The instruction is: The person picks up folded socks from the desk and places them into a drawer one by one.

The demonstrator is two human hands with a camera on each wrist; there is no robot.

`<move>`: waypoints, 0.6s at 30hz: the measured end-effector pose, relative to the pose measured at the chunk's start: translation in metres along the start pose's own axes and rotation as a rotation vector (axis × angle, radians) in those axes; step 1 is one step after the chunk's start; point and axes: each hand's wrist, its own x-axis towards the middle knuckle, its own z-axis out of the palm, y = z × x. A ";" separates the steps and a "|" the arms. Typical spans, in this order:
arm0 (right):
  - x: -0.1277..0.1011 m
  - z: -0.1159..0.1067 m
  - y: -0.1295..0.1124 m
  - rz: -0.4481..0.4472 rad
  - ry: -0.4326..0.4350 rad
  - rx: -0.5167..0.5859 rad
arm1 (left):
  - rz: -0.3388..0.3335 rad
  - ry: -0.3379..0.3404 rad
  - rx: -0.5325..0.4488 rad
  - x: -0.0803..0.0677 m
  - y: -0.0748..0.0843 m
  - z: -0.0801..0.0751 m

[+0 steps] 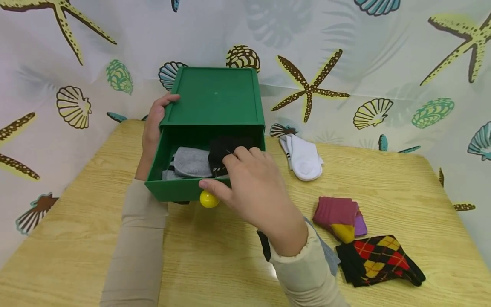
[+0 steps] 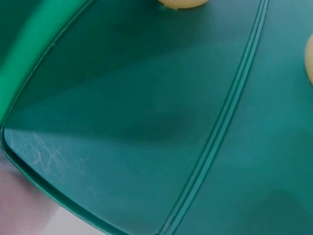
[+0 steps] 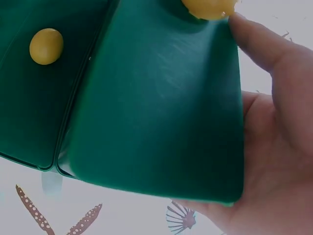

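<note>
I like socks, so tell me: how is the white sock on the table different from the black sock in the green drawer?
The plain white sock lies folded on the wooden table, untouched; the black sock sits inside the open green plastic drawer, under the right hand. White sock is fully visible; black sock is partly hidden. Both are folded fabric socks.

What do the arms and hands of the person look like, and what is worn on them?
Both arms wear long, plain beige sleeves, the left sleeve and the right sleeve, each ending at the wrist with a snug cuff. The left hand and right hand are bare: no gloves, rings, watch or markings show. The nails look short and unpainted.
</note>
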 end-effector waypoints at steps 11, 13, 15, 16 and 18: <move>-0.011 -0.015 -0.008 -0.209 0.353 0.578 | 0.005 -0.008 0.012 0.002 0.000 0.003; -0.015 -0.018 -0.013 -0.214 0.324 0.643 | 0.004 -0.006 0.018 0.002 0.000 0.002; -0.019 -0.020 -0.017 -0.201 0.305 0.681 | 0.002 -0.003 0.018 0.001 0.000 0.001; -0.021 -0.020 -0.018 -0.192 0.305 0.688 | 0.001 -0.002 0.020 0.001 -0.001 0.001; -0.023 -0.018 -0.020 -0.174 0.328 0.681 | -0.001 0.000 0.024 0.001 -0.001 0.000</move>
